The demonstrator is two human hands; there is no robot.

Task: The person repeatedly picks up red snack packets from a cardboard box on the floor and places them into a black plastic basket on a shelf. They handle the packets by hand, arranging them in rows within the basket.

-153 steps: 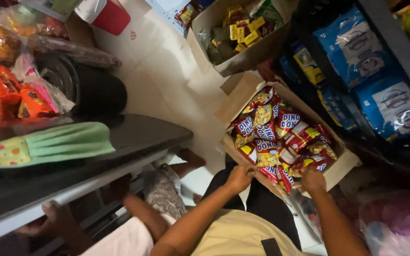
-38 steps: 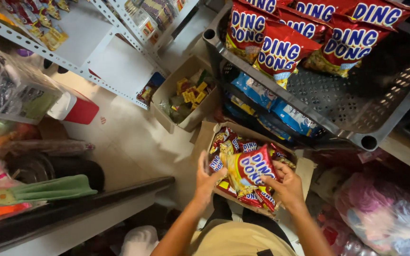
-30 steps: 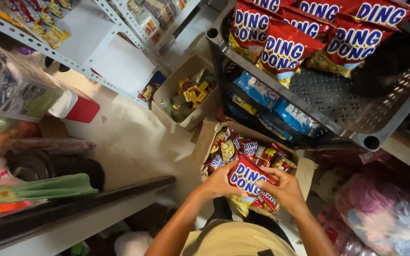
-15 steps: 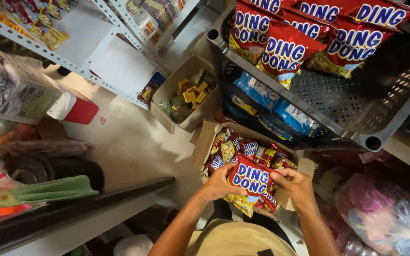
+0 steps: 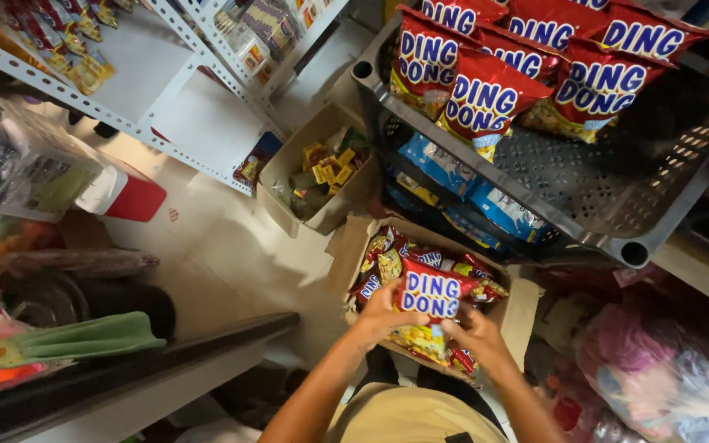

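A red, blue-lettered and yellow-bottomed foil snack packet (image 5: 430,308) is held upright over an open brown cardboard box (image 5: 520,305) on the floor. Its long axis runs top to bottom in the head view: red sealed top edge toward the shelves, yellow bottom end toward the person's body, printed face up to the camera. The left hand (image 5: 381,316) is clamped on the packet's left edge, fingers curled round it. The right hand (image 5: 474,338) is closed on the lower right corner, thumb on the front face.

More red snack packets of the same kind (image 5: 387,261) are seen lying jumbled in the box beneath. Just above, a grey perforated plastic crate (image 5: 609,184) is set on a rack, with a row of larger red packets of the same kind (image 5: 486,94) leaned overlapping at its near rim. Blue and white packets (image 5: 502,209) are stacked on the level under the crate. A second open cardboard box of small yellow and green packets (image 5: 322,168) sits on the pale tiled floor (image 5: 223,246) to the left. A white slotted-angle metal shelf (image 5: 166,107) is seen at upper left, a red and white plastic container (image 5: 125,193) beneath it.
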